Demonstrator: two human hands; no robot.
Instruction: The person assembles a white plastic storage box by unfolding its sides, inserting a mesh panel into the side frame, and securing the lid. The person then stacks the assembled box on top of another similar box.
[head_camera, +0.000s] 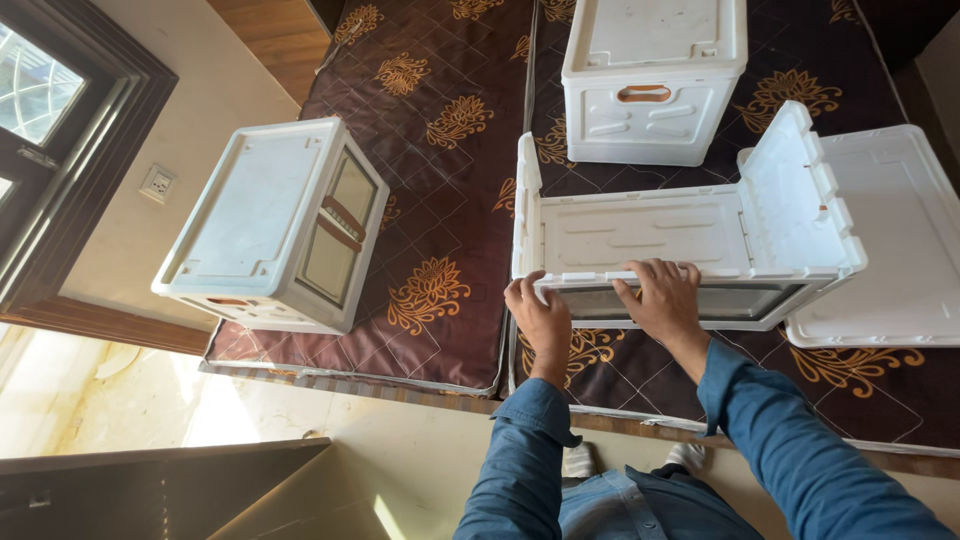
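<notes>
On the near edge of the brown quilted mattress (440, 150) with the gold flower pattern sits a white plastic folding crate (650, 250), half unfolded, and both hands are on it. It's lying kind of flat, side flaps sticking up at each end, the right flap (800, 190) tilted up and outward. The left hand (540, 315) is curled over the crate's near left corner, fingers hooked over the rim, so gripping rather than resting flat. The right hand (665, 295) is a bit further along the same near rim toward the middle, fingers spread and bent over the top edge, thumb underneath as far as I can tell. Both arms are in blue denim sleeves (800, 440).

Just past that crate, further up the mattress, there's a second white crate (650, 85), fully assembled with its lid shut and an orange-ish handle slot on the side facing us. Right of the folding crate, touching or nearly touching the raised flap, lies a flat white lid panel (900, 240). Well off to its left, on the other half of the mattress, a third white crate (275, 225) stands assembled, with a clear side panel with a brown latch. Beyond that one there's a wall with a white socket (158, 184) and a dark window frame (70, 150).
</notes>
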